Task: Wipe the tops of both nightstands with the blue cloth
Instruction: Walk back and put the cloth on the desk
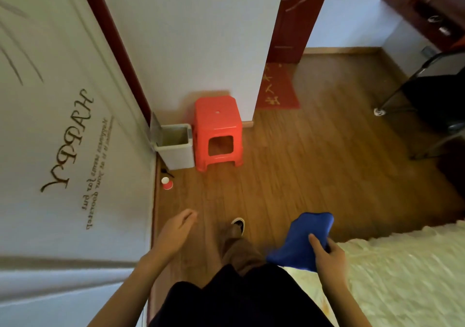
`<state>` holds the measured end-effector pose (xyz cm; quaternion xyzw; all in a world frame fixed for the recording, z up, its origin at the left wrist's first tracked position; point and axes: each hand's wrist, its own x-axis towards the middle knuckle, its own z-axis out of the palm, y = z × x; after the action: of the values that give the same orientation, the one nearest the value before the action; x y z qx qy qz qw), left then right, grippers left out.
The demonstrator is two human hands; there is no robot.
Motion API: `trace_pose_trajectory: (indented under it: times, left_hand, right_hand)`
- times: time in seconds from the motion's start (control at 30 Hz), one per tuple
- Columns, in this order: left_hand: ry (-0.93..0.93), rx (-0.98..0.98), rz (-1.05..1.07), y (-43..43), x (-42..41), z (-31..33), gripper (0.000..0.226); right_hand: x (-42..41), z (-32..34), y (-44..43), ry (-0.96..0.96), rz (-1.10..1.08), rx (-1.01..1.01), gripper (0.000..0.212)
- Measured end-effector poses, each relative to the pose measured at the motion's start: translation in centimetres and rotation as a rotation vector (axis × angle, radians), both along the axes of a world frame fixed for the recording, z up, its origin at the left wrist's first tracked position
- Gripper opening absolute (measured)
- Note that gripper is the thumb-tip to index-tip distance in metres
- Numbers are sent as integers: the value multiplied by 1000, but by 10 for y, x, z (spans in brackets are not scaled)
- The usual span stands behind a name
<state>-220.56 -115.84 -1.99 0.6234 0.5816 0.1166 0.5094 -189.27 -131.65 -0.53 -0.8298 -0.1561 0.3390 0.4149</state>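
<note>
**Cloth in right hand, person standing on wood floor**

Cloth: blue, bunched, held in the right hand w/ thumb pressed on top and fingers wrapped under its near edge. It hangs in the air nearer the camera than the stool and to the stool's right, over the edge where the floor meets the cream bedding. No nightstand top can be made out in this view.

Left hand: empty, fingers loosely spread and slightly curled, palm facing inward, near the wall on the stool's left, closer to the camera than the stool.

Between the two hands: one foot in a dark shoe w/ light sole, brownish trouser leg above it, dark top at the bottom of the frame.

Stool: red plastic, upright, against the white wall corner. Just beside it on the left, touching or nearly so, a grey bin w/ lid flipped up against the wall. Nearer the camera than the bin, a small red cup lies tipped on the floor by the baseboard.

Right of the stool, beyond the corner: red mat w/ gold characters at the foot of a dark red door frame. Far right: dark chair on metal legs w/ a caster; dark wood cabinet above it.

Wall at left carries a "HAPPY" decal, seen inverted.
</note>
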Motion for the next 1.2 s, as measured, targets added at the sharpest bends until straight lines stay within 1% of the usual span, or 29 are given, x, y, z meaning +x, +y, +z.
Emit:
trace_pose_trajectory:
  times: [0.17, 0.33, 0.4, 0.57, 0.63, 0.7, 0.73, 0.77, 0.83, 0.87, 0.93, 1.03, 1.13, 1.2]
  left_hand:
    - [40, -69, 90, 88, 29, -14, 20]
    - [88, -36, 176, 187, 47, -6, 21]
    - [159, -10, 156, 234, 60, -4, 19]
    - [164, 90, 63, 323, 93, -14, 23]
    - [168, 14, -17, 363, 118, -17, 29]
    - [202, 20, -118, 406, 147, -29, 41]
    - [226, 32, -158, 429, 165, -32, 43]
    - [243, 46, -181, 450, 186, -32, 40]
    - [173, 122, -213, 486, 236, -22, 17]
    - [151, 158, -253, 504, 262, -21, 18]
    - [165, 27, -349, 530, 316, -8, 19]
    - [155, 52, -623, 567, 394, 2, 25]
    - [99, -28, -766, 594, 470, 9, 21]
    - [80, -38, -826, 607, 522, 5, 16]
  right_hand:
    - [39, -16, 113, 53, -29, -11, 34]
    - [73, 1, 218, 47, -14, 37, 34]
    - [92, 9, 257, 58, -40, 50, 34]
    - [130, 22, 327, 63, -98, 86, 29]
    - [149, 19, 353, 62, -127, 85, 29]
    - [168, 12, 378, 76, -177, 69, 30]
    - [178, 9, 389, 72, -205, 62, 31]
    - [188, 8, 399, 65, -237, 50, 32]
    - [208, 7, 413, 50, -320, 29, 33]
    - [218, 7, 417, 44, -363, 15, 32]
    - [237, 8, 423, 36, -457, -9, 30]
    - [266, 8, 427, 3, -607, -27, 36]
    - [295, 11, 425, -49, -732, -35, 35]
    - [319, 11, 421, -59, -814, -25, 37]
